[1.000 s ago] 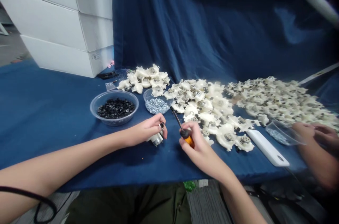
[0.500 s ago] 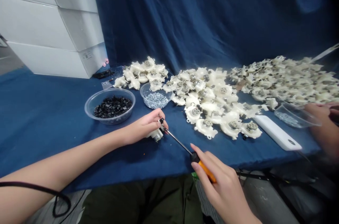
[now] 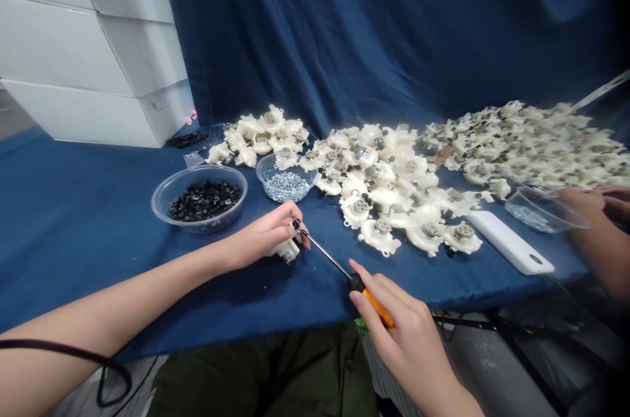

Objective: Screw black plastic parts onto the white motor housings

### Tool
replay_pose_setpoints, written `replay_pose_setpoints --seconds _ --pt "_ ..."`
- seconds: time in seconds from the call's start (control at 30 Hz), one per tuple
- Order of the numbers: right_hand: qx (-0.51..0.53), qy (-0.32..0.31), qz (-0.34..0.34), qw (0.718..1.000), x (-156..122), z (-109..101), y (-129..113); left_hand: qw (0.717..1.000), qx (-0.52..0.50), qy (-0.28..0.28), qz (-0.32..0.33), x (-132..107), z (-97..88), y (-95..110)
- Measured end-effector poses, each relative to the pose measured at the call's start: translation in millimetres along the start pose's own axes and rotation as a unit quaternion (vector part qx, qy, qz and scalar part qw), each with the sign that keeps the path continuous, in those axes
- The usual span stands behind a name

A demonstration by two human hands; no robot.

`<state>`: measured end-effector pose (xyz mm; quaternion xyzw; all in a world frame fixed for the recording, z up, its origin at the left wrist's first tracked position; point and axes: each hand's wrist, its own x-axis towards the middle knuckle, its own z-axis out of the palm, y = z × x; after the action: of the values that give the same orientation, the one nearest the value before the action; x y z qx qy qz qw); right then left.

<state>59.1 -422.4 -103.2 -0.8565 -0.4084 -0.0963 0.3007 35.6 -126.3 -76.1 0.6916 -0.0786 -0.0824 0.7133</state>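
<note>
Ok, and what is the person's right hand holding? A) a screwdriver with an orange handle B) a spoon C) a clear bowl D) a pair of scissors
A. The right hand grips the screwdriver by its orange handle, its thin metal shaft reaching toward the small white part in the left hand.

- screwdriver shaft [image 3: 322, 255]: shiny steel
- screwdriver handle [image 3: 378, 308]: glossy orange plastic (black collar)
- housings [image 3: 378, 236]: matt off-white plastic
- bowl [image 3: 199, 199]: clear, smooth plastic
- table cover [image 3: 73, 253]: matt navy cloth
- boxes [image 3: 83, 56]: matt white card
</note>
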Motion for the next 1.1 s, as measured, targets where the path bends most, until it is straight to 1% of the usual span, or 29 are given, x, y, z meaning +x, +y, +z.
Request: replay_pose_setpoints --seconds 0.17,0.27,0.43,0.5,0.53,0.6,0.67,0.7,0.77,0.83,0.9,0.97,1.0,1.03,1.1 --pt "0.003 0.005 -0.005 1.000 0.0 1.2 0.1 1.000 -0.010 0.024 0.000 -0.3 1.3 3.0" --pt "0.004 0.001 -0.004 1.000 0.4 1.4 -0.8 1.000 -0.008 0.024 0.003 0.0 1.6 2.6" --pt "0.037 -0.020 0.024 0.999 2.6 0.9 -2.6 0.999 -0.009 0.032 0.002 0.3 2.2 3.0" --pt "0.070 -0.032 0.064 0.995 4.5 -0.3 -5.0 0.999 -0.002 0.038 -0.002 0.0 2.7 4.2" --pt "0.096 -0.045 0.096 0.990 5.6 -1.2 -6.9 0.999 0.001 0.039 -0.004 -0.3 3.0 4.9" --pt "0.169 -0.083 0.174 0.967 7.8 -3.3 -12.2 0.999 0.010 0.042 -0.005 -0.8 3.5 6.3" --pt "0.236 -0.109 0.245 0.934 9.2 -4.6 -17.7 0.999 0.018 0.047 -0.005 -1.3 4.1 7.5" --pt "0.255 -0.109 0.271 0.922 9.4 -4.7 -19.8 0.999 0.021 0.048 -0.006 -1.5 4.3 7.9" --pt "0.267 -0.085 0.296 0.913 8.9 -3.9 -21.6 0.998 0.025 0.050 -0.006 -1.8 4.8 8.5" --pt "0.263 -0.052 0.283 0.921 7.8 -2.6 -20.3 0.999 0.025 0.047 -0.006 -2.3 5.2 8.8" --pt "0.243 -0.020 0.239 0.940 6.4 -2.0 -17.3 0.999 0.026 0.042 -0.004 -2.7 5.6 8.9" --pt "0.215 -0.004 0.203 0.955 5.3 -2.4 -14.8 0.999 0.025 0.040 -0.005 -3.1 5.9 9.0" --pt "0.213 -0.011 0.198 0.957 4.9 -2.5 -14.1 0.999 0.023 0.040 -0.005 -3.1 6.0 9.0" --pt "0.226 -0.031 0.206 0.952 4.5 -2.3 -13.9 0.999 0.023 0.040 -0.004 -3.2 6.1 9.1" --pt "0.277 -0.085 0.242 0.926 3.5 -0.7 -14.5 0.999 0.027 0.038 -0.003 -3.1 6.1 9.1"
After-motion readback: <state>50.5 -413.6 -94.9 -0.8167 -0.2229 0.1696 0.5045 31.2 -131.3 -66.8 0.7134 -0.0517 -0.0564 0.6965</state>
